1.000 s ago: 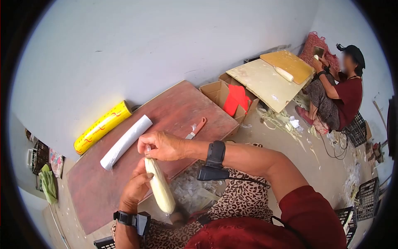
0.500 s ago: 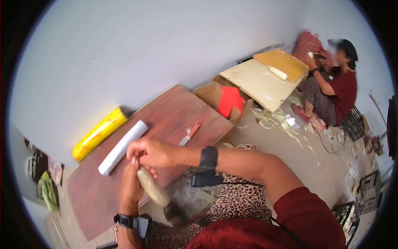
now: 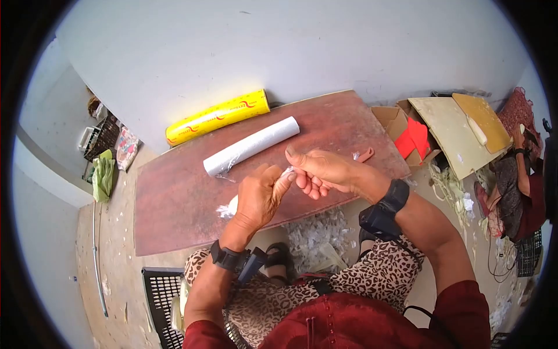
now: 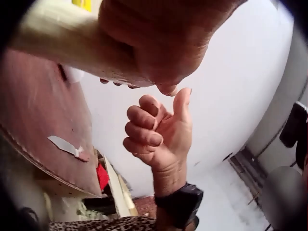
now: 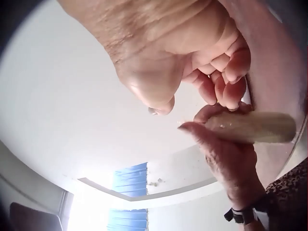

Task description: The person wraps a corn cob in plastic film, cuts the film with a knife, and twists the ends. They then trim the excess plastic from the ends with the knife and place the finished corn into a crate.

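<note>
My left hand [image 3: 261,195] grips a pale peeled vegetable stalk [image 5: 272,127] wrapped in clear film, held over the near part of the red-brown board. In the head view most of the stalk [image 3: 233,205] is hidden behind that hand, and a crumpled film end [image 3: 224,212] sticks out at its left. A wisp of film [image 3: 288,171] shows at the left thumb tip. Just right of it is my right hand [image 3: 325,171], its thumb raised and fingers loosely curled, with nothing visible in them. In the left wrist view the right hand [image 4: 161,130] stands just apart from the stalk.
A white film roll [image 3: 253,145] and a yellow printed roll [image 3: 218,117] lie on the board [image 3: 174,215]. The knife [image 4: 62,144] lies beyond my right hand. A carton [image 3: 386,119] stands right of the board; another person [image 3: 523,168] sits far right. A black crate [image 3: 165,302] is beside my left leg.
The head view has swung left. My hands' fingertips met at the stalk's end; now the right hand has drawn slightly away. The stalk has turned from pointing toward my lap to pointing left.
</note>
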A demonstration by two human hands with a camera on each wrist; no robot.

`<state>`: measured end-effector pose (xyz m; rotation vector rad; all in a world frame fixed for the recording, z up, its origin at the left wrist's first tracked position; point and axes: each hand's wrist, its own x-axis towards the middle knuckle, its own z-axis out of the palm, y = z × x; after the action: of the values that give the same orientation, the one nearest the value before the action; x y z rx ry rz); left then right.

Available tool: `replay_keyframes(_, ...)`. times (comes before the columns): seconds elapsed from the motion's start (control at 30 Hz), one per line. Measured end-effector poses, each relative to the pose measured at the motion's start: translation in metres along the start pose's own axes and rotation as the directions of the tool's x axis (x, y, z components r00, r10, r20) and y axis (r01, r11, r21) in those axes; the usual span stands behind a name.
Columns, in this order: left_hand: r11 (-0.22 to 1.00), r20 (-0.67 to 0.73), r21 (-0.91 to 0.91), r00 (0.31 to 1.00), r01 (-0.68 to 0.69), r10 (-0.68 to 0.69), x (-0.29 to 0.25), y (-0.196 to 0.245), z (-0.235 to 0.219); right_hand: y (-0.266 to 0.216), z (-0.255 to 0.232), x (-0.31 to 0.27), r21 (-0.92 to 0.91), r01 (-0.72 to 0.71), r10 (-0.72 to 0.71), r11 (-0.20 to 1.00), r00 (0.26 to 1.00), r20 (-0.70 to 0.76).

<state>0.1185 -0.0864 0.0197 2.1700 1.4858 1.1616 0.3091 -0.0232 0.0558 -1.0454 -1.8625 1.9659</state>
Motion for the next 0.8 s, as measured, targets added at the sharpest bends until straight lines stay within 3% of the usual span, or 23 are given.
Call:
replay_keyframes(0.03,0.998,0.008,0.034,0.999,0.043,-0.043,-0.001,0.005,-0.002,0.001,0.001,0.002,-0.026,-0.016,0.016,1.0,1.0,0.0)
replay_keyframes(0.13,0.995,0.0,0.091,0.999,-0.038,0.038,-0.004,0.004,-0.003,0.003,0.009,0.007,-0.134,0.039,-0.041,0.99,0.999,-0.012)
replay_keyframes(0.3,0.98,0.091,0.197,0.996,-0.035,0.018,-0.006,0.006,-0.01,0.008,0.01,0.016,-0.32,0.149,-0.149,0.936,0.989,0.025)
replay_keyframes(0.43,0.986,0.169,0.168,0.985,0.009,-0.038,-0.007,0.002,-0.01,0.009,0.01,0.014,-0.332,0.221,-0.229,0.917,0.973,0.016)
replay_keyframes(0.53,0.983,0.296,-0.08,0.946,0.163,-0.133,-0.006,0.008,-0.008,0.005,0.007,0.014,-0.375,0.18,-0.216,0.91,0.975,-0.057)
replay_keyframes(0.67,0.908,0.42,-0.271,0.888,0.32,-0.187,-0.009,0.001,0.001,0.009,0.006,0.015,-0.46,0.283,-0.359,0.842,0.929,-0.086)
replay_keyframes(0.73,0.823,0.465,-0.393,0.861,0.411,-0.207,-0.009,-0.005,0.005,0.009,0.008,0.013,-0.558,0.329,-0.443,0.762,0.893,-0.078)
replay_keyframes(0.8,0.726,0.551,-0.471,0.81,0.502,-0.202,-0.007,-0.005,0.004,0.002,0.01,0.008,-0.574,0.318,-0.438,0.755,0.895,-0.08)
